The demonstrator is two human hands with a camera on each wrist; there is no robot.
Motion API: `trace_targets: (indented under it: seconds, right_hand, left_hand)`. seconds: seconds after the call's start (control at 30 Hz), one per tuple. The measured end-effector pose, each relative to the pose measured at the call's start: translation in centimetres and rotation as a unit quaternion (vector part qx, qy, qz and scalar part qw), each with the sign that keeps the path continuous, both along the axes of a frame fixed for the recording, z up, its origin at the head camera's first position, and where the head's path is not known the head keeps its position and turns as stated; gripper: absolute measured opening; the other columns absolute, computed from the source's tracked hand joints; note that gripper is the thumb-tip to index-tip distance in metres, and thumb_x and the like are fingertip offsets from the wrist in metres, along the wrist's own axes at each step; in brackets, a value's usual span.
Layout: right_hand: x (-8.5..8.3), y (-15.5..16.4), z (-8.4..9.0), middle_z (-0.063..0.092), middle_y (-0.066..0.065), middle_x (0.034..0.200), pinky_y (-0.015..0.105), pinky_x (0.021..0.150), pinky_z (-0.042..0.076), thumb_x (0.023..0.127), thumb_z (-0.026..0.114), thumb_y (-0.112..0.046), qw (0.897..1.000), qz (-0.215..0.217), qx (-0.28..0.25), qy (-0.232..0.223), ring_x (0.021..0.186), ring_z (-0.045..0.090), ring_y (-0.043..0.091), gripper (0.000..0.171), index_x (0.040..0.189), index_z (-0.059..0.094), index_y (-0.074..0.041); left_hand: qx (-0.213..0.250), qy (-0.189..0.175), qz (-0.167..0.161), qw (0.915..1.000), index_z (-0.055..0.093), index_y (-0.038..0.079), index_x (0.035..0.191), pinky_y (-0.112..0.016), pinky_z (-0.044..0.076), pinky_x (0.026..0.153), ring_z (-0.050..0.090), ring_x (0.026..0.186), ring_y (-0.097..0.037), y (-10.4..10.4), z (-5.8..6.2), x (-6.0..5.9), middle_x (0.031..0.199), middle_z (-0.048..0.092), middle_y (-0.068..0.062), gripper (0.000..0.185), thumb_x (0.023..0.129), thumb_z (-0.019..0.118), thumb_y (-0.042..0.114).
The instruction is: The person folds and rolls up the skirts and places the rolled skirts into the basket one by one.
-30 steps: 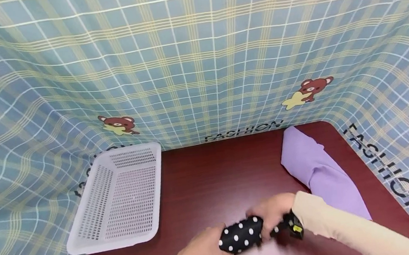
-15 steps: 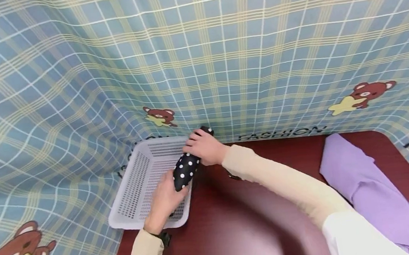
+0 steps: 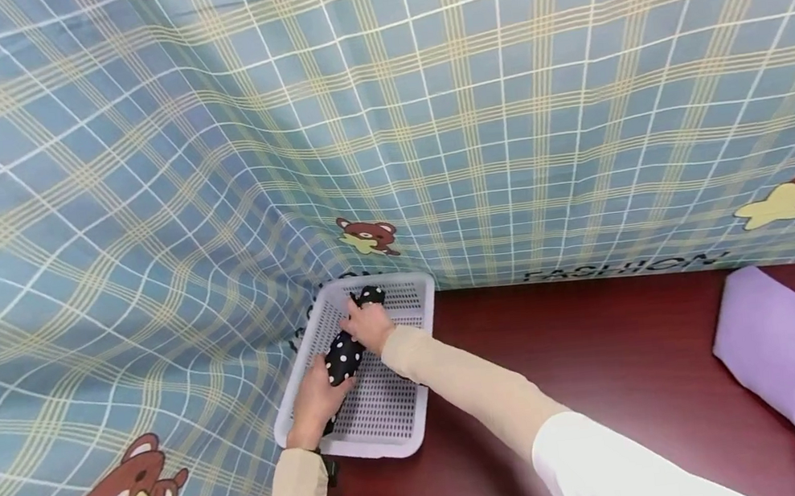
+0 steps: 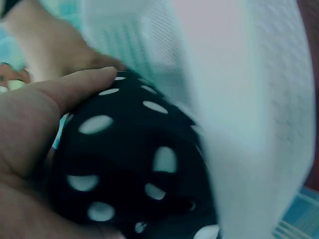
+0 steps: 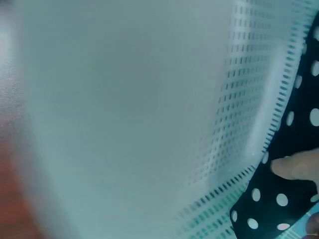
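Observation:
A long black cloth bundle with white polka dots lies slantwise inside the white plastic basket, along its left part. My left hand grips the near end, with thumb and fingers on either side of the cloth, as the left wrist view also shows. Farther back, my right hand holds the bundle near its far end, which sticks out past the fingers. In the right wrist view a fingertip presses the dotted cloth beside the perforated basket wall. The bundle's underside is hidden.
A folded purple cloth lies at the right of the dark red table. Plaid curtain fabric hangs behind the table and along the left, close to the basket.
Both hands have carried the dotted bundle from the table's near edge leftward and away, over the basket and down into it. The head view has turned left. The purple cloth stays put.

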State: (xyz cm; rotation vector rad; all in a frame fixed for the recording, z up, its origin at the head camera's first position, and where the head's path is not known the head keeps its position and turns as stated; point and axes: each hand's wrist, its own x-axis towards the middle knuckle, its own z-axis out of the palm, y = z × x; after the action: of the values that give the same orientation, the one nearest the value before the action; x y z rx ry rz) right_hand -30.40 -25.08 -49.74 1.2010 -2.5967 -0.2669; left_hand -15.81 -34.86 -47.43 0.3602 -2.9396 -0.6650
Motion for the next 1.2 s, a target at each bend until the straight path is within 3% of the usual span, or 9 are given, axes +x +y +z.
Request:
trace_targets:
  seconds: [0.2,0.3,0.4,0.47,0.53,0.6,0.7,1.0,1.2]
  right_hand:
    - [1.4,1.3,-1.4,0.064,0.005,0.134,0.031,0.076,0.06,0.101,0.061,-0.024,0.985,-0.026,-0.015,-0.169,0.09,0.072,0.016,0.051,0.148,0.046,-0.037]
    - [2.5,2.3,-2.2,0.071,0.003,0.1,0.026,0.063,0.052,0.103,0.055,-0.019,0.944,-0.036,-0.024,-0.328,0.068,0.061,0.012,0.062,0.157,0.032,-0.039]
    - [3.5,3.2,-1.8,0.054,0.0,0.064,0.027,0.05,0.036,0.103,0.049,-0.015,0.89,-0.063,-0.03,-0.45,0.049,0.036,0.011,0.071,0.16,0.019,-0.045]
    - [3.9,3.6,-0.6,0.044,-0.001,0.059,0.026,0.049,0.03,0.102,0.047,-0.013,0.879,-0.057,-0.021,-0.473,0.048,0.026,0.011,0.072,0.161,0.018,-0.043]
    - [4.2,4.0,1.2,0.063,-0.004,0.076,0.024,0.06,0.043,0.102,0.049,-0.016,0.892,-0.039,-0.011,-0.45,0.059,0.048,0.007,0.065,0.16,0.027,-0.039]
    - [4.0,4.3,3.2,0.072,-0.003,0.11,0.024,0.083,0.052,0.102,0.051,-0.02,0.91,-0.012,0.002,-0.415,0.09,0.065,0.008,0.058,0.157,0.037,-0.032]
    - [2.7,5.1,5.6,0.06,-0.002,0.148,0.033,0.113,0.045,0.099,0.056,-0.025,0.937,0.028,0.007,-0.348,0.136,0.057,0.014,0.05,0.148,0.051,-0.024]
    - [-0.4,20.8,7.5,0.073,0.004,0.123,0.043,0.086,0.059,0.096,0.054,-0.015,0.966,0.009,-0.106,-0.236,0.11,0.071,0.023,0.031,0.122,0.071,-0.017]
    - [0.5,34.8,5.8,0.064,0.008,0.115,0.044,0.07,0.057,0.09,0.066,-0.018,0.967,-0.108,-0.135,-0.189,0.099,0.066,0.026,0.023,0.112,0.072,-0.018]
  left_hand:
    - [-0.019,-0.008,0.026,0.9994,0.038,-0.014,0.144,-0.063,0.05,0.093,0.06,0.112,-0.056,0.6,-3.6,0.3,0.126,0.056,-0.043,0.07,0.09,0.071,0.017]
    - [-0.031,-0.056,0.04,0.9972,0.036,-0.015,0.142,-0.065,0.049,0.093,0.058,0.112,-0.057,1.0,-4.9,0.6,0.124,0.054,-0.044,0.067,0.092,0.068,0.016]
    - [-0.039,-0.107,0.049,0.9922,0.034,-0.015,0.14,-0.065,0.049,0.092,0.057,0.111,-0.057,1.0,-5.6,0.6,0.122,0.052,-0.044,0.064,0.094,0.064,0.017]
    - [-0.044,-0.122,0.051,0.9902,0.033,-0.016,0.141,-0.064,0.049,0.094,0.056,0.113,-0.057,0.8,-5.6,0.5,0.124,0.05,-0.044,0.066,0.094,0.064,0.018]
    - [-0.055,-0.129,0.054,0.9887,0.033,-0.017,0.14,-0.065,0.049,0.095,0.056,0.115,-0.057,0.6,-5.0,0.2,0.126,0.05,-0.044,0.069,0.093,0.065,0.02]
    - [-0.072,-0.135,0.054,0.9868,0.035,-0.018,0.14,-0.066,0.048,0.096,0.056,0.117,-0.056,0.6,-4.0,-0.1,0.128,0.051,-0.044,0.071,0.091,0.066,0.023]
    - [-0.111,-0.144,0.046,0.9823,0.039,-0.016,0.139,-0.068,0.047,0.095,0.056,0.117,-0.056,1.1,-1.6,-0.7,0.128,0.052,-0.041,0.07,0.09,0.066,0.027]
    - [-0.166,-0.129,-0.123,0.97,0.053,0.006,0.145,-0.061,0.05,0.095,0.065,0.116,-0.043,13.4,6.9,-2.8,0.136,0.063,-0.023,0.057,0.098,0.058,0.039]
    - [-0.177,-0.128,-0.217,0.9514,0.058,0.011,0.138,-0.054,0.054,0.088,0.069,0.11,-0.038,21.7,7.0,-4.2,0.126,0.07,-0.017,0.053,0.097,0.058,0.044]
